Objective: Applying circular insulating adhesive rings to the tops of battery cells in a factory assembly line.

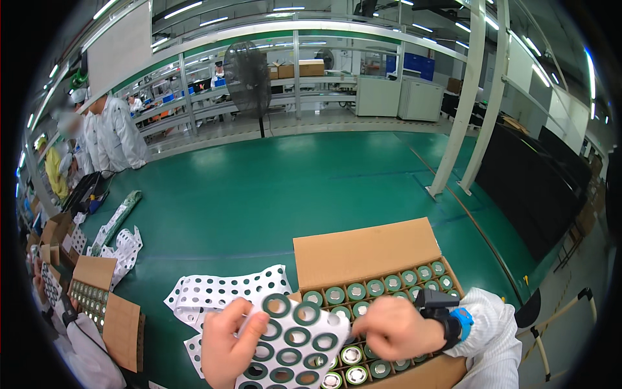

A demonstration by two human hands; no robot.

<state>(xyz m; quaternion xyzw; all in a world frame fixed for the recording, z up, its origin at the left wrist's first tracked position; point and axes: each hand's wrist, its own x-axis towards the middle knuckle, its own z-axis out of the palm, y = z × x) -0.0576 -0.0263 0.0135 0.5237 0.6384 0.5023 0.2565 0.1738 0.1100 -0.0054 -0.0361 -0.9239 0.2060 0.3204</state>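
One ring sheet (pixel 291 345) | pinched by left fingers (pixel 254 329), extending rightward | right fingers (pixel 368 321) curled near its edge, grip unclear

"Obscured items?"

"Cells (pixel 356 374) in the carton (pixel 369 253), partly covered by the ring sheet (pixel 304 350) and right hand (pixel 395 327). Hand-to-sheet contact: cannot be determined."

"Cut off?"

"Sheet and carton, both at the lower edge."

There are two bare hands, one left hand (pixel 227 340) and one right hand (pixel 393 329), and one ring sheet (pixel 312 327) by them. Cylindrical battery cells (pixel 356 374), too covered to count, fill two open cardboard boxes: one near box (pixel 366 253), one left-side box (pixel 123 324). Beyond are two thick white posts (pixel 460 97) and two pale cabinets (pixel 380 97).
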